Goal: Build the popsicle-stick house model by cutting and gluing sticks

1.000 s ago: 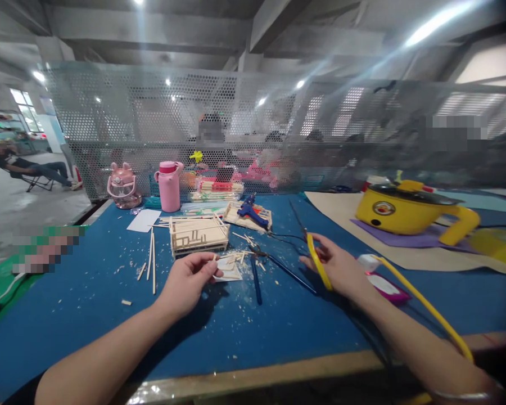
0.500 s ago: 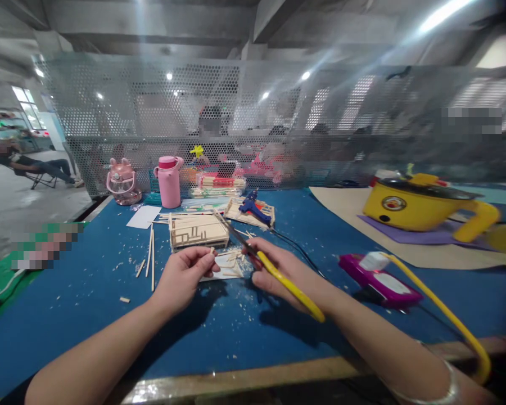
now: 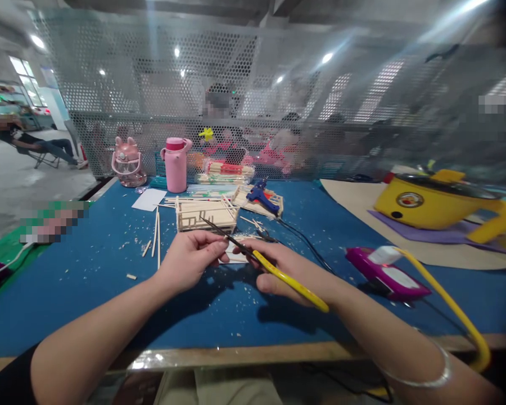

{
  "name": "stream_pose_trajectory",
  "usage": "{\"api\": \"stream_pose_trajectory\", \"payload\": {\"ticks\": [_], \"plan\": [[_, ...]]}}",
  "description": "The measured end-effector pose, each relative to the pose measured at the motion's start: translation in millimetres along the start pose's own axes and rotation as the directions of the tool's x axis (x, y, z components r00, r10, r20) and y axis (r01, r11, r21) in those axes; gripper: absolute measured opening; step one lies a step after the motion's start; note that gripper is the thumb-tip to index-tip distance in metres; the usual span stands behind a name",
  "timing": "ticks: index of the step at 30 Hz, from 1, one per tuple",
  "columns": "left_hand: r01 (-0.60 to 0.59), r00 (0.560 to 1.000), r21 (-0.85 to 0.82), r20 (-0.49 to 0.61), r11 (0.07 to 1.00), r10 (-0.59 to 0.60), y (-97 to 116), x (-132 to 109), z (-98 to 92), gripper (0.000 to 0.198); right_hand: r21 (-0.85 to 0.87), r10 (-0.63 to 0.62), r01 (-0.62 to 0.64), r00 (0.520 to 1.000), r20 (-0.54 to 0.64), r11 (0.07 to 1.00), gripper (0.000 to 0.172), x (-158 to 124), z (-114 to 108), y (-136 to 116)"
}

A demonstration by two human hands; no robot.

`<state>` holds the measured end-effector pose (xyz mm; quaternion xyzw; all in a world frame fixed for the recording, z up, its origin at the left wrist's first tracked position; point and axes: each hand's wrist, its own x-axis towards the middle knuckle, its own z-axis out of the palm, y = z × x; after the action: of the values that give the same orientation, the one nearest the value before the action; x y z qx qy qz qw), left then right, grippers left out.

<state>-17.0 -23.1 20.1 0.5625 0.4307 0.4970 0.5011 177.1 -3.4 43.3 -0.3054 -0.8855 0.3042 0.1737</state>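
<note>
My left hand (image 3: 191, 256) is closed in a pinch above the blue table, thumb against fingers. A short piece of wooden stick (image 3: 226, 239) sits in its fingertips, mostly hidden. My right hand (image 3: 284, 267) grips yellow-handled scissors (image 3: 289, 281), their dark blades pointing up and left across the left fingertips. Just beyond the hands stands a small wooden stick frame (image 3: 206, 216). Under the fingers lies white paper (image 3: 236, 257) with stick scraps on it, partly covered by the hands.
A blue glue gun (image 3: 262, 197) rests on another stick structure (image 3: 240, 197). Loose sticks (image 3: 156, 239) lie left. Behind stand a pink bottle (image 3: 176, 169) and clear jug (image 3: 129, 166). Right are a purple power strip (image 3: 390, 275) and yellow pot (image 3: 430, 199). A mesh screen (image 3: 160, 84) closes the back.
The scissor blades have moved left, from beside the left hand to across its fingertips. The two hands are closer together. The view has tilted down and shifted slightly left.
</note>
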Motion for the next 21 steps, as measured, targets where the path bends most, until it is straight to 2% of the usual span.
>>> {"api": "stream_pose_trajectory", "payload": {"ticks": [6,12,17,21], "plan": [[-0.038,0.997,0.106,0.067,0.994,0.031,0.6,0.3,-5.4,0.019,0.009,-0.036,0.036,0.999,0.001,0.999,0.066,1.1,4.5,2.1],[-0.076,0.995,0.161,0.082,0.984,0.064,1.5,-0.4,-6.2,0.018,-0.048,0.024,-0.028,0.996,-0.089,0.998,0.046,0.3,12.9,1.0],[-0.083,0.993,0.138,0.091,0.987,0.071,1.5,-2.5,-5.3,0.020,-0.022,-0.023,0.021,0.994,-0.107,1.000,0.044,0.5,16.3,5.0],[-0.096,0.990,0.142,0.113,0.985,0.080,1.7,-2.4,-5.9,0.018,0.002,-0.042,0.043,0.997,-0.069,0.999,0.046,-0.9,13.8,12.0]]}}
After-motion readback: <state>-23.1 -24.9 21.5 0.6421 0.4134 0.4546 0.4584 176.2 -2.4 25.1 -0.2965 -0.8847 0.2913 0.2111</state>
